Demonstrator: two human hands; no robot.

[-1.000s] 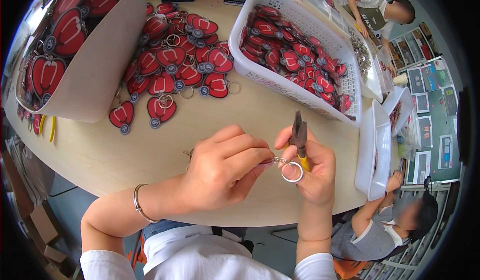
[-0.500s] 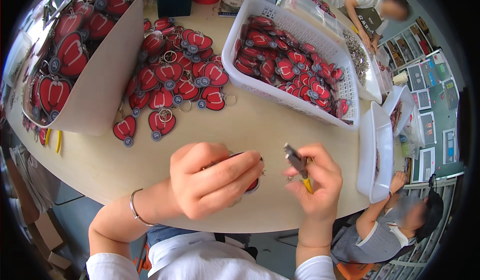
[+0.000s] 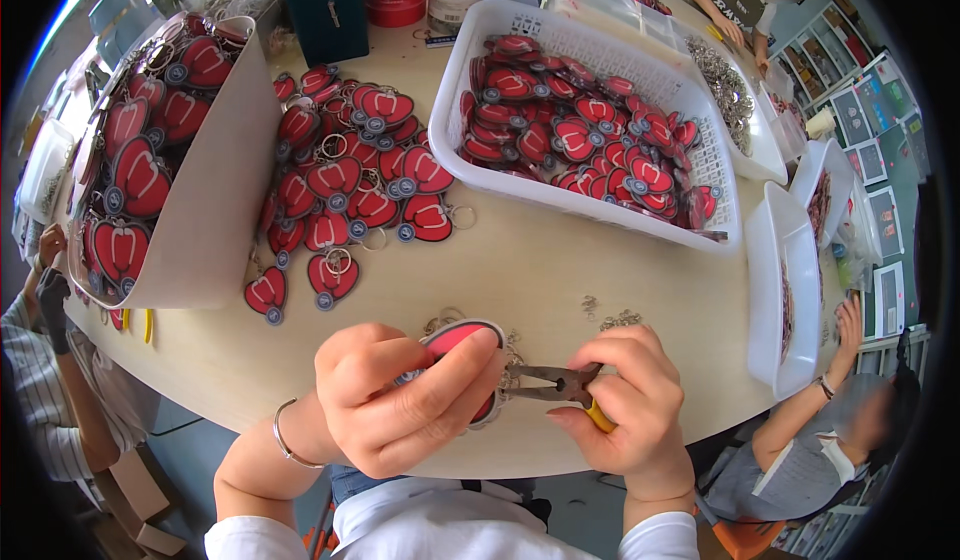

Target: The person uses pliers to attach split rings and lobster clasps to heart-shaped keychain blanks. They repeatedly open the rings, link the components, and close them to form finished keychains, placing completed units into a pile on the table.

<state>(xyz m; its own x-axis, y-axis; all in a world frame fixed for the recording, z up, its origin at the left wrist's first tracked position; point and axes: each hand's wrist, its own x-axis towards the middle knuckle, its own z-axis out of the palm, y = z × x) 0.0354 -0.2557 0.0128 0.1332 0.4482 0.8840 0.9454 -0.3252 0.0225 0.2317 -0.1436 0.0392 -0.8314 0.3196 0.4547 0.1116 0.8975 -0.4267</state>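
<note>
Near the table's front edge, my left hand (image 3: 415, 400) is closed on a red heart-shaped keychain (image 3: 462, 338) with a pale rim; fingers cover much of it. Small metal links and a ring show around the piece. My right hand (image 3: 635, 400) grips pliers (image 3: 570, 384) with yellow handles. Their jaws are parted and point left, the tips at the small links beside the keychain. Whether the jaws touch a link I cannot tell. Just beyond my right hand lie loose small metal rings (image 3: 622, 318).
Loose heart keychains (image 3: 330, 177) lie in a pile ahead. A white bin (image 3: 205, 185) of them stands left, a white basket (image 3: 590, 200) of bagged ones right. Yellow-handled pliers (image 3: 149, 326) lie by the bin. White trays (image 3: 783, 290) line the right edge. Other people sit around the table.
The pliers have swung from pointing up to pointing left, and their tips have come to the keychain. More of the keychain's red face shows. The whole view has shifted slightly.
</note>
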